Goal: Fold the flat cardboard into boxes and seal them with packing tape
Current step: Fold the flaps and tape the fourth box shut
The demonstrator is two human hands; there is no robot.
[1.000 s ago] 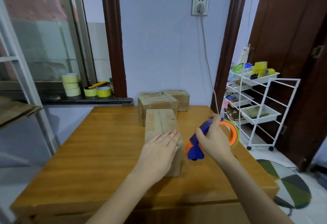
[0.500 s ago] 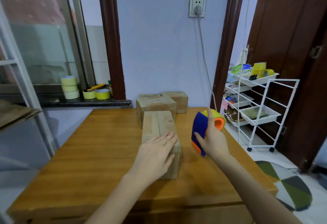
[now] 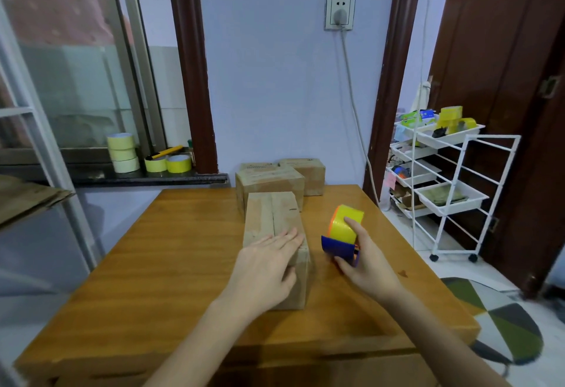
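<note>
1. On the wooden bench [image 3: 171,264], a folded cardboard box [image 3: 275,227] is lying lengthwise, its top flaps meeting along a centre seam.
2. The left hand [image 3: 266,267] is pressing flat on the near end of that box, fingers straight, its grip spread and holding nothing.
3. Just right of the box, the right hand [image 3: 363,261] is gripping a tape dispenser [image 3: 342,233], blue-bodied with an orange and yellow roll, fingers curled round it; whether it is touching the bench I cannot tell.
4. Two more closed cardboard boxes [image 3: 270,180] are sitting at the bench's far edge, the nearer one right behind the held box.
5. Rolls of yellow tape [image 3: 122,154] are stacking up on the window ledge [image 3: 91,175] at left.
6. A white wire trolley [image 3: 446,191] is standing right of the bench, trays holding small items.
</note>
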